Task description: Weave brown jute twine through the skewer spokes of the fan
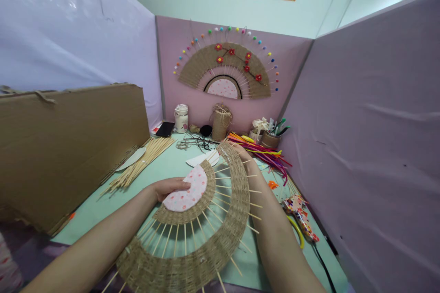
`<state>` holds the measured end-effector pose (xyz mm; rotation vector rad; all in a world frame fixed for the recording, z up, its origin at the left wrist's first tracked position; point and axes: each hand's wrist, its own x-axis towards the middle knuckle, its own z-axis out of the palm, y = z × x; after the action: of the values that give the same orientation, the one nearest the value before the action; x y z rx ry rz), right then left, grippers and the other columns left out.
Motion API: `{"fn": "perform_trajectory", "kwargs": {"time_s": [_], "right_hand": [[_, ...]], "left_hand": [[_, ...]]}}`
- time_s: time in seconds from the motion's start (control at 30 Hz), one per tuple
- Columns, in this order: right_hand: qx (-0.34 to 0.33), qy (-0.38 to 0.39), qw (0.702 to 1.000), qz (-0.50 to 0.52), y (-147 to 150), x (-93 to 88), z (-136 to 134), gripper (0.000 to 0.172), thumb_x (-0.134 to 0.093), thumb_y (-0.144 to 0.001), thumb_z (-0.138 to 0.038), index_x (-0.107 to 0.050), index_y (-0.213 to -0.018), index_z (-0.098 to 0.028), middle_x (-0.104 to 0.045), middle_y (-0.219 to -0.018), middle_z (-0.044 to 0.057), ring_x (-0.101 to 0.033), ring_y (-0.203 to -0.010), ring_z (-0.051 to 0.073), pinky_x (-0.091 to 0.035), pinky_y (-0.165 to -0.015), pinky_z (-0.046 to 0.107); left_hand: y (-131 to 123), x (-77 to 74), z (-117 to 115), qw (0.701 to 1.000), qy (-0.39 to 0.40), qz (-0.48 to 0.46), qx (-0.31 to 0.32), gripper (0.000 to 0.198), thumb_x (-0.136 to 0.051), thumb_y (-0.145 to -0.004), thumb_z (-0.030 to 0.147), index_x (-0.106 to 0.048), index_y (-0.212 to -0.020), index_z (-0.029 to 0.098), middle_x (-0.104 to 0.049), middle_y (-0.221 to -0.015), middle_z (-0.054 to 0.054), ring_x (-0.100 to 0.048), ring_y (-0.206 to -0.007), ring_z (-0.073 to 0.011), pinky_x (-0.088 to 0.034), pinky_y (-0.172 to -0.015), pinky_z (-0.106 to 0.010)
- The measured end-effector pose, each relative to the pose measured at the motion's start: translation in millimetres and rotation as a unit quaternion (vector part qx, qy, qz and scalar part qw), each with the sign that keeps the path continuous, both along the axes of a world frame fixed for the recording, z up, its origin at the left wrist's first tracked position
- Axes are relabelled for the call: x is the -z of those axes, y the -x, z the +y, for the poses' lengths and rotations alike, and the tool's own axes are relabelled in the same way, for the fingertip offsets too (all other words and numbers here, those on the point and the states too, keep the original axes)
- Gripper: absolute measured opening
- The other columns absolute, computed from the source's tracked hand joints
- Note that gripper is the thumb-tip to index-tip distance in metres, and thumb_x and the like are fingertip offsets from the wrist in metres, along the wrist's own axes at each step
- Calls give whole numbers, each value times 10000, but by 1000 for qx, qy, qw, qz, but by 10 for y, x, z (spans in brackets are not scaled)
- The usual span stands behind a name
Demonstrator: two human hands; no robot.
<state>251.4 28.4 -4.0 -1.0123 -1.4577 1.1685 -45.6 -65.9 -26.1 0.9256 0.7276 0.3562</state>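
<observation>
A half-round fan of woven twine on thin sticks [240, 197] is tilted over the table, its stick tips poking past the outer band. Its inner part carries a pink patterned half-circle [195, 192]. My left hand [172, 187] grips this half-circle at its straight edge, thumb on top and the other fingers hidden beneath. Near the upper end of the outer woven band is my right hand [242, 153], mostly behind the band, with its fingers largely hidden.
A bundle of sticks [146, 162] and a cardboard sheet [72, 151] are at left. Behind stand a white bottle [181, 119] and a twine-wrapped jar [221, 123]. Coloured strips [261, 149] and a patterned glue gun [300, 215] lie right. A finished fan [227, 66] hangs on the back panel.
</observation>
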Motion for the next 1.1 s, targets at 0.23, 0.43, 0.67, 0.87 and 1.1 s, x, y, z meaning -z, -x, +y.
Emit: {"fn": "perform_trajectory", "kwargs": {"time_s": [0.23, 0.43, 0.67, 0.87, 1.1], "right_hand": [[13, 8, 1000, 20, 64, 28, 94, 399, -721, -506, -508, -538, -666, -191, -559, -607, -15, -475, -531, 120, -393, -537, 266], [86, -33, 996, 14, 21, -16, 115, 373, -695, -536, -500, -482, -572, -195, -492, -558, -25, -406, -525, 105, -326, -520, 251], [96, -32, 995, -20, -101, -73, -11, 367, -643, -615, -517, -473, -588, -193, -418, -490, -46, -336, -464, 86, -259, -482, 244], [62, -9, 996, -61, -229, -88, -40, 361, -663, -605, -494, -491, -614, -176, -436, -506, -51, -330, -463, 68, -228, -460, 222], [56, 7, 996, -62, -234, -63, -73, 364, -613, -689, -506, -491, -614, -171, -402, -485, -63, -349, -424, 67, -271, -431, 226]], "left_hand": [[-21, 1, -12, 1000, 5, 8, 10, 481, -796, -592, 296, -640, -1001, 98, -718, -886, -121, -678, -700, -195, -505, -666, -273], [-45, 7, -12, 999, -4, 35, 20, 443, -786, -607, 293, -644, -984, 111, -722, -872, -103, -671, -687, -178, -500, -661, -264], [-162, -114, -43, 995, -8, 73, 63, 398, -795, -584, 308, -663, -911, 123, -728, -818, -81, -675, -671, -184, -506, -671, -274], [-184, -184, -13, 989, -16, 117, 92, 309, -757, -628, 297, -679, -885, 144, -726, -762, -73, -673, -641, -208, -510, -628, -292], [-214, -298, 37, 984, -31, 118, 130, 252, -722, -661, 279, -676, -885, 174, -711, -740, -93, -675, -734, -268, -506, -633, -335]]}}
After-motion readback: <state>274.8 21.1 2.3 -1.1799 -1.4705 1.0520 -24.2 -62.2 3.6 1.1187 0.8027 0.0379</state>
